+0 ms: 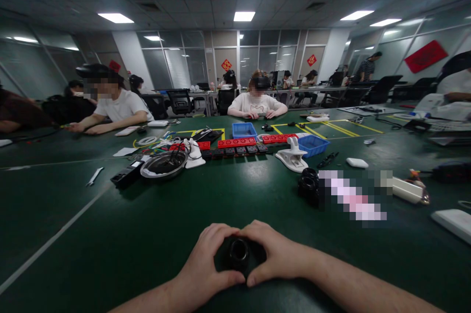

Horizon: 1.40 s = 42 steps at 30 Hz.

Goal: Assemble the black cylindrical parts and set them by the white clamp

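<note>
A small black hollow cylinder (240, 250), its round opening facing up, stands on the green table in front of me; I cannot make out its exact kind. Curved around its left side is my left hand (211, 259), thumb and fingers apart. My right hand (274, 251) arches around the other side in the same way. The fingertips of both hands meet behind the cylinder, and the thumbs come close together in front of it. Dark gaps show between the palms and the cylinder, so neither hand appears to grip it.
Similar black round parts (308, 185) lie to the right, beside a blurred-out patch. Further back are a white clip stand (293, 156), blue trays (312, 145), red socket strips (235, 143), a metal bowl (162, 174) and a wrench (94, 176). Several people sit around.
</note>
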Available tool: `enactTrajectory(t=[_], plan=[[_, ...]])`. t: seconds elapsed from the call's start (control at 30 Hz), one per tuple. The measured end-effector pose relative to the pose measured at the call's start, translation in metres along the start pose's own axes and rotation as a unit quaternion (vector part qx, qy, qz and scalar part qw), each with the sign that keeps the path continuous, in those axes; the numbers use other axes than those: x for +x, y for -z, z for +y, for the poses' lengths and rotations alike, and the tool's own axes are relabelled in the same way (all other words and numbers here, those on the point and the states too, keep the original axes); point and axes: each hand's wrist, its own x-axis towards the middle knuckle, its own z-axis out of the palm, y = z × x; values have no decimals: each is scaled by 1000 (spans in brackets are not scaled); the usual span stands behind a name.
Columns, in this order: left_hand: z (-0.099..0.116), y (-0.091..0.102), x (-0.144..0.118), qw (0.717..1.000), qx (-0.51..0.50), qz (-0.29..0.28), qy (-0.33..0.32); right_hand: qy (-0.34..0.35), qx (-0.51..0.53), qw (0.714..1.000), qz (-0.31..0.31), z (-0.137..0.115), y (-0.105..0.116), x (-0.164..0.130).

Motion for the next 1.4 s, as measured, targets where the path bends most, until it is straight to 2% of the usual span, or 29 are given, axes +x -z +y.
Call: enactTrajectory(t=[0.3, 0.5, 0.77, 0.97, 1.4], plan=[[-4, -3, 2, 999, -33, -13, -15, -15, -67, 998, 2, 3, -6, 3], [0, 1, 3, 999, -35, -33, -1, -10, -65, 998, 4, 1, -6, 2], [-5, -1, 3, 999, -29, -32, -1, -13, -74, 997, 3, 1, -6, 2], [2, 2, 2, 999, -18, -40, 21, -16, -75, 997, 3, 0, -6, 3], [2, 2, 2, 999, -38, -34, 1, -11, -47, 999, -8, 1, -4, 4]])
